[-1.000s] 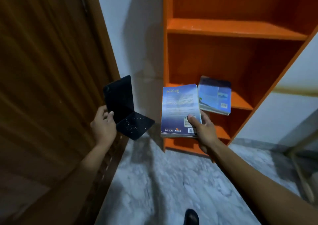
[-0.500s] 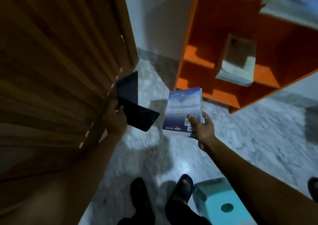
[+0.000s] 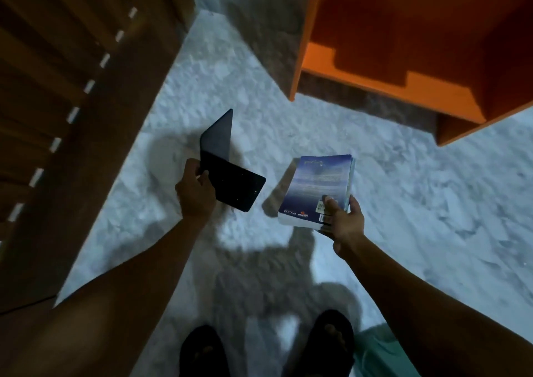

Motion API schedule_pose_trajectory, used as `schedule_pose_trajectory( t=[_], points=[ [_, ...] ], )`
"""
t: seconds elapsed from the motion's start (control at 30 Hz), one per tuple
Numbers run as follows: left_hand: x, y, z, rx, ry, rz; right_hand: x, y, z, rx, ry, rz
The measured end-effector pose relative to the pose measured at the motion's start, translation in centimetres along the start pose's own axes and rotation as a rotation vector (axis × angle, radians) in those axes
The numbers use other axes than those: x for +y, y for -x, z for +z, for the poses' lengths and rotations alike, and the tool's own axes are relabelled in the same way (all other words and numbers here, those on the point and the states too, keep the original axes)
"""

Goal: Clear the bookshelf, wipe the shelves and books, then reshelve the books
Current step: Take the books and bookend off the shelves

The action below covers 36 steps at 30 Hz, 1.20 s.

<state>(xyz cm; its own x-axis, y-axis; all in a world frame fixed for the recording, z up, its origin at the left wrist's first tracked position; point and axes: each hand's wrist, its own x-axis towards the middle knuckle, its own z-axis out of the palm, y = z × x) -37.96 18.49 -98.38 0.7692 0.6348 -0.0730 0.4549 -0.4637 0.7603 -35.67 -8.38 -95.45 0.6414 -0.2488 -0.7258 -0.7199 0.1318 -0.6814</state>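
Since half a second ago the view has tipped further down and the orange bookshelf (image 3: 403, 68) has slid to the upper right, only its bare bottom shelf showing. Far left of it, a wooden door (image 3: 72, 88). Nearer, the left hand (image 3: 196, 192) pinches a black bent bookend (image 3: 227, 172); below the shelf, the right hand (image 3: 343, 221) clamps a blue book (image 3: 314, 192) above the marble floor (image 3: 403, 203), sandalled feet (image 3: 328, 345) beneath.

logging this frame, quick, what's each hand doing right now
Left hand: grips the black bookend.
Right hand: grips the blue book, thumb on its cover.
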Motion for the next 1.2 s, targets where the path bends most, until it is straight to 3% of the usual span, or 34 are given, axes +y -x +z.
schedule_pose_trajectory(
  t=[0.27, 0.4, 0.53, 0.63, 0.77, 0.9, 1.0, 1.2],
  points=[
    [-4.5, -3.5, 8.9, -0.018, 0.073, 0.083, 6.7, -9.1, -0.1, 0.069, -0.111, -0.015],
    [-4.8, -3.7, 10.4, -0.085, 0.121, 0.08, 8.0, -11.1, -0.9, 0.186, 0.051, 0.046],
    [-5.0, -3.6, 9.9, -0.172, 0.166, -0.023, 8.0, -11.7, -1.2, 0.173, 0.216, 0.163],
    [-3.9, -3.8, 8.0, -0.236, 0.123, -0.002, 6.9, -10.8, -1.2, 0.117, 0.245, 0.226],
    [-2.9, -4.2, 3.2, -0.384, 0.203, 0.109, 3.6, -9.3, -1.1, 0.086, 0.36, 0.149],
    [-0.9, -6.0, -2.3, -0.567, 0.104, 0.236, -2.6, -5.8, -0.9, 0.092, 0.33, 0.002],
    [3.9, -7.9, -4.9, -0.533, 0.068, 0.368, -9.1, -2.6, -1.0, 0.095, 0.304, -0.162],
    [20.2, -10.6, -6.1, -0.49, 0.269, 0.447, -23.4, 5.9, -2.7, 0.162, 0.189, -0.544]
  ],
)
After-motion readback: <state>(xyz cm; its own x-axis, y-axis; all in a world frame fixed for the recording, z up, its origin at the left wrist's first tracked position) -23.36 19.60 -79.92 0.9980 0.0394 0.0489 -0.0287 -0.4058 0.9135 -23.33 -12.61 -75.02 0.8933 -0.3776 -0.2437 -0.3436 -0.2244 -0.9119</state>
